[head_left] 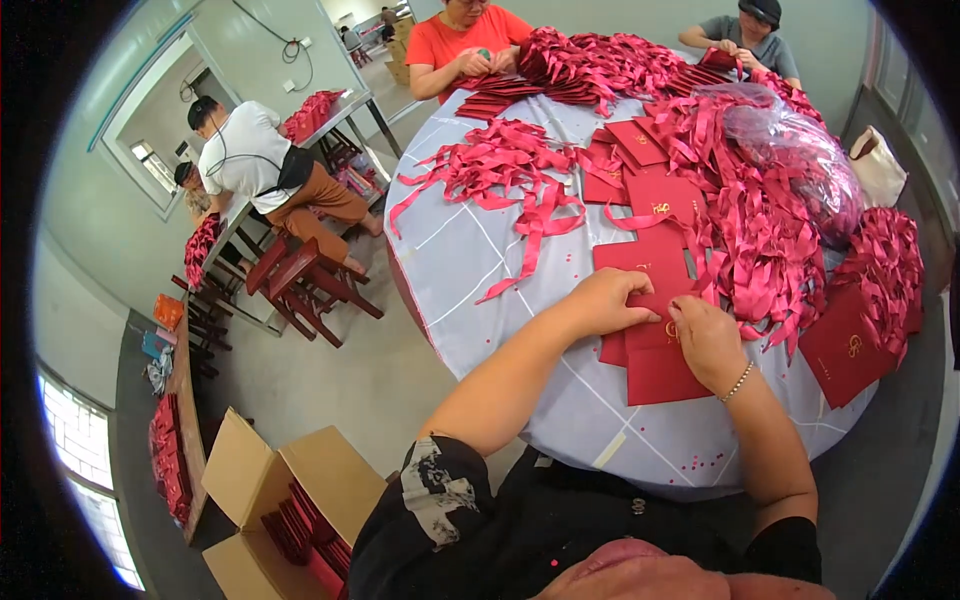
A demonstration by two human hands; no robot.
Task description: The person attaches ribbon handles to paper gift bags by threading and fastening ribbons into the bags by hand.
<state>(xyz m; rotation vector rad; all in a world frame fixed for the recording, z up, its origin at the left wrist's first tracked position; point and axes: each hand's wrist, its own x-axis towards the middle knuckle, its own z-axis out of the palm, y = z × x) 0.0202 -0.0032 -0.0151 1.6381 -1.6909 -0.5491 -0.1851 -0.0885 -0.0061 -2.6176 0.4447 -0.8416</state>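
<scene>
A flat red paper gift bag (662, 372) with a gold emblem lies near the table's front edge. My left hand (608, 302) has its thumb and fingers pinched together at the bag's upper part. On the right side, my right hand (708, 342) is closed over the bag, fingertips at the same upper part. Whether a ribbon end sits between the fingers is too small to tell. Beyond my hands lie more red bags (665, 195) in a loose pile. A heap of loose red ribbons (490, 160) lies left of them, and a larger ribbon heap (765, 240) lies to the right.
The round table (470, 265) has a pale checked cloth. A clear plastic bag (800, 150) stands at the far right, near more ribboned bags (850, 340). Two people sit across the table. An open cardboard box (325, 465) holds red bags at lower left, and stools (310, 285) stand behind.
</scene>
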